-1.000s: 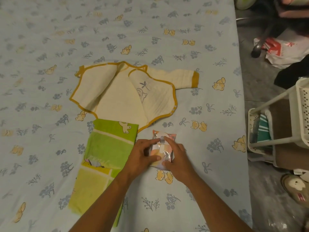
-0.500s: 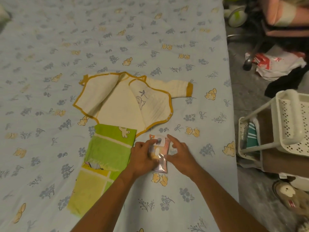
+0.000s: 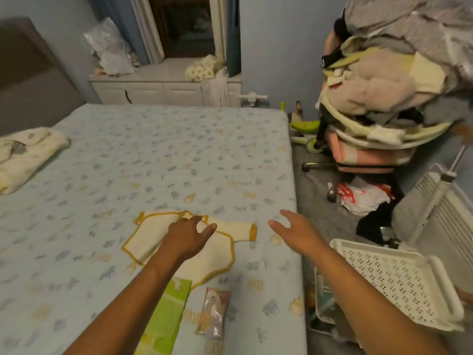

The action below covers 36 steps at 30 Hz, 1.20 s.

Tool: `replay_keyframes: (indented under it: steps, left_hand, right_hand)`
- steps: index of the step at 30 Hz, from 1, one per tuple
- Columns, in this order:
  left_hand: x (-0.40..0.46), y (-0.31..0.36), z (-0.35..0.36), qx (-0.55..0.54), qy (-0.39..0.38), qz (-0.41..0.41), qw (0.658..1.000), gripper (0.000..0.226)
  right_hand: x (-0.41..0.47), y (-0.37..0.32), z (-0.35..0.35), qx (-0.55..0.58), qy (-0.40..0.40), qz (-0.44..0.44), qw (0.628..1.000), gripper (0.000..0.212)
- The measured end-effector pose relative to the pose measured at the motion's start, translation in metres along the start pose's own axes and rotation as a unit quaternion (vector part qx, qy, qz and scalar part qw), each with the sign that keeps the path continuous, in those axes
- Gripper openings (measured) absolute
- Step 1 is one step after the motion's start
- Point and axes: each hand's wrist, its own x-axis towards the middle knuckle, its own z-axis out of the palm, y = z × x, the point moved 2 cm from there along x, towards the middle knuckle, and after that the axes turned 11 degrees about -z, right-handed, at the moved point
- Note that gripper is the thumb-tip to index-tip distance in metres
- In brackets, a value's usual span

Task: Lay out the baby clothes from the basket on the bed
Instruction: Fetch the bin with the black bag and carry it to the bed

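Observation:
A cream baby jacket with mustard trim [image 3: 151, 235] lies spread on the bed [image 3: 153, 162]. Below it a green and yellow folded cloth [image 3: 166, 321] and a small clear packet of baby items [image 3: 213, 313] lie near the bed's front edge. My left hand [image 3: 189, 235] hovers over the jacket, fingers apart, holding nothing. My right hand [image 3: 294, 231] is raised over the bed's right edge, open and empty. The white perforated basket [image 3: 399, 278] stands on the floor right of the bed.
A folded cream blanket [image 3: 25, 155] sits at the bed's left. A pink chair [image 3: 371, 155] piled with clothes stands at the far right, with a plastic bag [image 3: 363, 198] on the floor beneath. A white cabinet [image 3: 163, 90] lines the far wall.
Both hands let go of the small packet and rose forward above the bed. The camera tilted up, so the room and basket top came into view.

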Motion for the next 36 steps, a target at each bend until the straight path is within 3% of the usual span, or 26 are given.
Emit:
replay_keyframes:
  steps: [8,13,15,21,27,36]
  left_hand:
    - [-0.073,0.124,-0.179,0.001,0.070,0.084,0.994,0.081]
    - [-0.132,0.172,-0.237,-0.005,0.085,0.160,0.983,0.080]
    - [-0.154,0.184,-0.246,-0.003,0.079,0.189,0.979,0.078]
    - [-0.235,0.234,-0.248,0.011,0.057,0.299,0.953,0.074]
    - [-0.341,0.297,-0.224,0.014,0.036,0.429,0.902,0.070]
    - [-0.560,0.373,-0.115,0.045,-0.043,0.555,0.829,0.068]
  right_hand:
    - [-0.056,-0.133,-0.191,-0.088,0.094,-0.028,0.991,0.075]
    - [-0.139,-0.194,-0.251,-0.084,0.204,-0.003,0.975,0.060]
    - [-0.174,-0.206,-0.263,-0.081,0.235,0.022,0.968,0.066]
    - [-0.283,-0.215,-0.291,-0.076,0.321,0.093,0.939,0.070]
    - [-0.412,-0.187,-0.319,-0.080,0.409,0.153,0.896,0.075]
    - [-0.652,-0.105,-0.339,-0.071,0.510,0.259,0.817,0.073]
